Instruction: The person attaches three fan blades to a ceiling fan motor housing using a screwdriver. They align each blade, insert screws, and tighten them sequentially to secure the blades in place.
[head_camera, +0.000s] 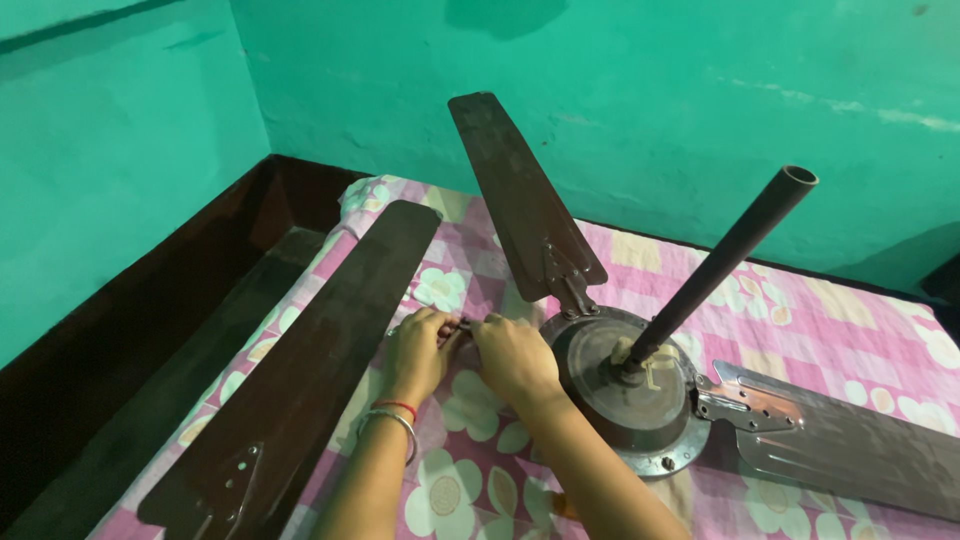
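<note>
A dark brown ceiling fan motor (622, 392) lies on a pink floral cloth (470, 480), its downrod (725, 258) slanting up to the right. One blade (520, 195) is attached and points away; another blade (850, 440) is attached at the right. A loose blade (310, 370) lies at the left. My left hand (415, 355) and my right hand (512, 358) meet just left of the motor, pinching a small metal part (462, 324) between their fingertips. Bangles and a red thread circle my left wrist.
Green walls rise behind and to the left. A dark wooden edge (150, 390) runs along the left of the cloth. The loose blade's mounting bracket (235, 480) with screw holes lies near the lower left.
</note>
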